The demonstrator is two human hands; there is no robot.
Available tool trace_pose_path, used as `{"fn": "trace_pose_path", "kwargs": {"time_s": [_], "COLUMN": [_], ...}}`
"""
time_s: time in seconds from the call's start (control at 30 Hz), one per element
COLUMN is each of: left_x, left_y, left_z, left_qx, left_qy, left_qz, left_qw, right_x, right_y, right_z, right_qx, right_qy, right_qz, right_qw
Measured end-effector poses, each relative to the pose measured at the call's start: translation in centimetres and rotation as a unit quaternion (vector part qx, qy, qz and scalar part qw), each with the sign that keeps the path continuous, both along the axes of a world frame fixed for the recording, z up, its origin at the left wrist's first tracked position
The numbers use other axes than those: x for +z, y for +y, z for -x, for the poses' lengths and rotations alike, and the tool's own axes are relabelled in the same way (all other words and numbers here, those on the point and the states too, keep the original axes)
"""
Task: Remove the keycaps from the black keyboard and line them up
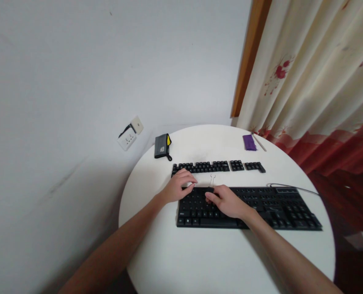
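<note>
Nearest lay the bare front of the round white surface (193,261), and beyond it the long black plastic keyboard (267,204). It looked light and stiff, likely to slide if pushed, so a steadying hold would best go on its rim or a corner; a thin dark cable (297,188) trailed from its far edge.

Over its left half, the right hand (227,201) was closed around a small black-handled tool with two thin wire prongs (210,189), the prongs pointing away from the person. It seemed very light; its handle would take a firm pinch, while the wires looked springy and easily bent. The left hand (179,187) was partly open near the keyboard's far left corner, thumb apart from the curved fingers, with nothing visible between them.

Just past the hands stood a row of loose black plastic keycaps (212,167), with gaps between groups. They would be hard, smooth and nearly weightless, easily knocked out of line, and best pinched by their opposite sides.

Farther off were a dark grey pouch with a yellow patch (161,146), and a folded purple cloth (249,143), probably soft and limp.
</note>
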State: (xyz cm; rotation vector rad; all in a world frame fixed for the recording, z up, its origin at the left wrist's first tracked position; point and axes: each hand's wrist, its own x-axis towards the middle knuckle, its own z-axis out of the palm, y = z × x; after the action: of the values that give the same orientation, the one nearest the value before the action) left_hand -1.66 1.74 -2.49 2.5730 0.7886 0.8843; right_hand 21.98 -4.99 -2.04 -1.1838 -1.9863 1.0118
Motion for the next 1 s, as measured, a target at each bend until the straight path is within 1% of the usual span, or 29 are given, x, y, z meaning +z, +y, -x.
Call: {"fn": "trace_pose_path", "kwargs": {"time_s": [0.07, 0.1, 0.2, 0.27, 0.4, 0.5, 0.6, 0.67, 0.77, 0.9, 1.0], "left_x": [0.3, 0.5, 1.4, 2.2, 3.4, 3.4, 2.7, 2.2, 1.6, 1.6, 1.7], "left_y": [-0.2, -0.4, -1.0, -1.5, -1.7, -1.3, -1.0, -1.0, -1.3, -1.9, -2.4], "left_z": [-0.1, -0.2, -0.9, -1.6, -3.3, -4.2, -4.6, -4.6, -4.5, -4.3, -4.5], "left_qx": [-0.003, -0.004, -0.01, -0.018, -0.012, -0.003, -0.012, -0.027, -0.036, -0.01, -0.008], "left_qy": [-0.013, -0.022, -0.042, -0.034, -0.017, -0.026, -0.042, -0.041, -0.014, 0.035, 0.05], "left_qz": [0.004, 0.008, 0.033, 0.061, 0.097, 0.097, 0.077, 0.046, -0.012, -0.074, -0.094], "left_qw": [1.0, 1.0, 0.999, 0.997, 0.995, 0.995, 0.996, 0.998, 0.999, 0.997, 0.994], "right_x": [-0.1, -0.2, -0.4, -0.5, -0.4, -0.2, -0.3, -0.4, -0.5, -0.7, -0.7], "right_y": [0.1, 0.1, 0.3, 0.3, 0.2, 0.2, 0.3, 0.3, 0.3, 0.3, 0.3], "right_z": [0.0, 0.0, 0.3, 0.5, 0.6, 0.6, 0.7, 0.8, 0.9, 0.9, 0.9], "right_qx": [-0.01, -0.028, -0.112, -0.148, -0.185, -0.209, -0.219, -0.218, -0.216, -0.219, -0.216], "right_qy": [0.038, 0.06, 0.106, 0.126, 0.157, 0.178, 0.193, 0.191, 0.169, 0.161, 0.164], "right_qz": [0.01, 0.008, -0.02, -0.04, -0.066, -0.075, -0.055, -0.036, -0.024, -0.033, -0.036], "right_qw": [0.999, 0.998, 0.988, 0.98, 0.968, 0.959, 0.955, 0.956, 0.961, 0.962, 0.962]}}
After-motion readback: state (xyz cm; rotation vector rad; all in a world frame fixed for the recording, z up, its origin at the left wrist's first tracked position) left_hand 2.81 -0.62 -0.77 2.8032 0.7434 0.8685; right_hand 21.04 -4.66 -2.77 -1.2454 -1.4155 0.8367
